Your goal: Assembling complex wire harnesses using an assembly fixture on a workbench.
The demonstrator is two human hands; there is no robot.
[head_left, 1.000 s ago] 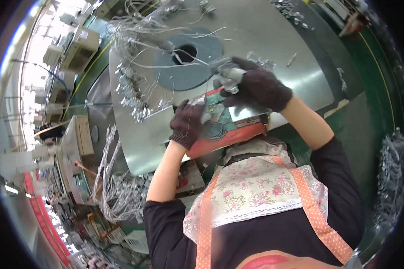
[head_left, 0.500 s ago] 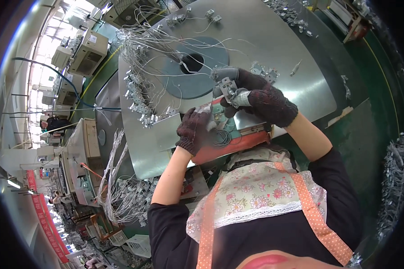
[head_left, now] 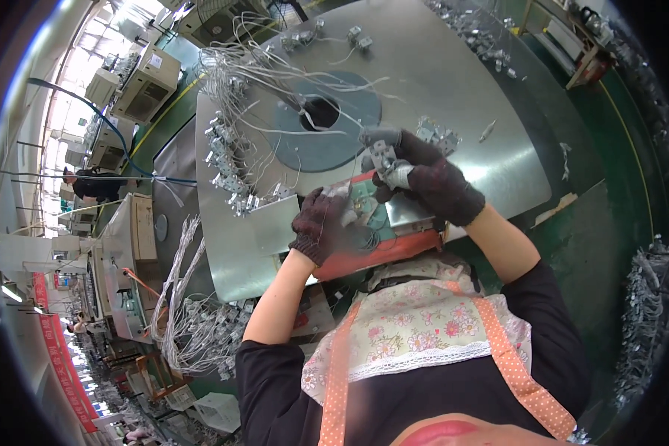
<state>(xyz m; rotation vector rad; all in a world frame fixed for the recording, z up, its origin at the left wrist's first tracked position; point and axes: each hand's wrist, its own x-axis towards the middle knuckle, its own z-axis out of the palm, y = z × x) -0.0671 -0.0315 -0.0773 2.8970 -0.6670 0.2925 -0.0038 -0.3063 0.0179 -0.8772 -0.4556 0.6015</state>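
Note:
My right hand (head_left: 444,182), in a dark glove with grey tape round the fingers, is closed on a small metal bracket (head_left: 383,154). It holds this above the red-edged work box (head_left: 379,254). My left hand (head_left: 320,217), gloved and taped likewise, rests at the box's left side with its fingers curled in. Whatever it pinches is too small or hidden to name. Between the hands shows the box's green inside (head_left: 377,217). A coil of thin dark wire (head_left: 366,238) lies at its near side.
White wires with metal ends (head_left: 230,74) spread over the steel table (head_left: 483,89) and its round grey pad (head_left: 293,152). Metal parts (head_left: 227,156) line the left, with others (head_left: 440,135) beyond my right hand. Bundled wires (head_left: 178,312) hang at the left; a person (head_left: 97,186) stands far left.
My right hand has shifted slightly down and left with the bracket, with its fingers still closed. My left hand stays at the box's side. The far person has straightened up.

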